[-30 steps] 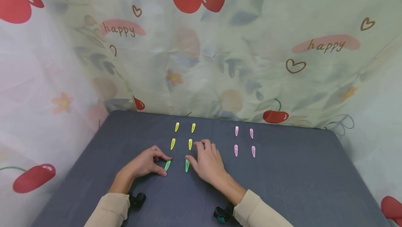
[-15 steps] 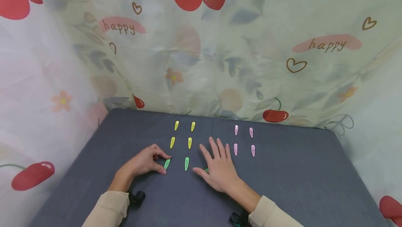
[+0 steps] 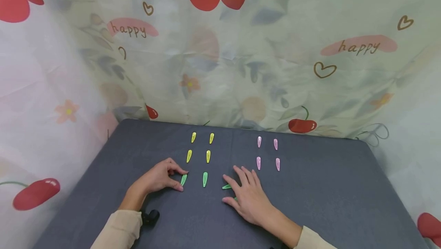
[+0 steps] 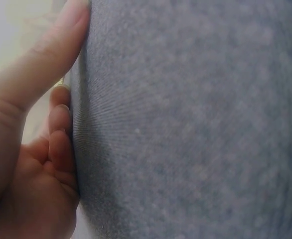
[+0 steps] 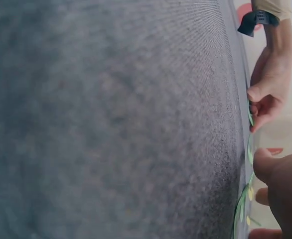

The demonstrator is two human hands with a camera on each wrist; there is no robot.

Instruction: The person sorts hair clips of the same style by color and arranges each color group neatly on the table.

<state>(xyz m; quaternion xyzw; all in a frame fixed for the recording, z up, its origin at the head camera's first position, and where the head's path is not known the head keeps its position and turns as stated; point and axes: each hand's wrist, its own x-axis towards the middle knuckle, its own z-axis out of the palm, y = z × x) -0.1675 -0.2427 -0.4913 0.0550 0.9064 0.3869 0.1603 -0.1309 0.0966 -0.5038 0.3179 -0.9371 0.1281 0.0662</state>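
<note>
On the dark table, a green snap hair clip (image 3: 184, 179) lies between the thumb and forefinger of my left hand (image 3: 162, 175), which pinches it by its two ends. A second green clip (image 3: 205, 179) lies upright just to the right. My right hand (image 3: 250, 197) is spread low over the table, fingers loosely bent and apart. Under its forefinger a third green clip (image 3: 226, 186) points sideways, and another green bit (image 3: 236, 199) peeks out by the thumb, mostly hidden. In the right wrist view, green clips (image 5: 240, 204) lie right by the fingertips.
Beyond my left hand, several yellow hair clips (image 3: 208, 156) lie in two rows. Several pink clips (image 3: 258, 163) form two rows farther right. A cherry-printed curtain (image 3: 220, 69) hangs behind the dark table (image 3: 327, 195) and at its sides.
My right hand has moved right and toward me, away from the second green clip, over the sideways green clip. The left hand stays on its clip.
</note>
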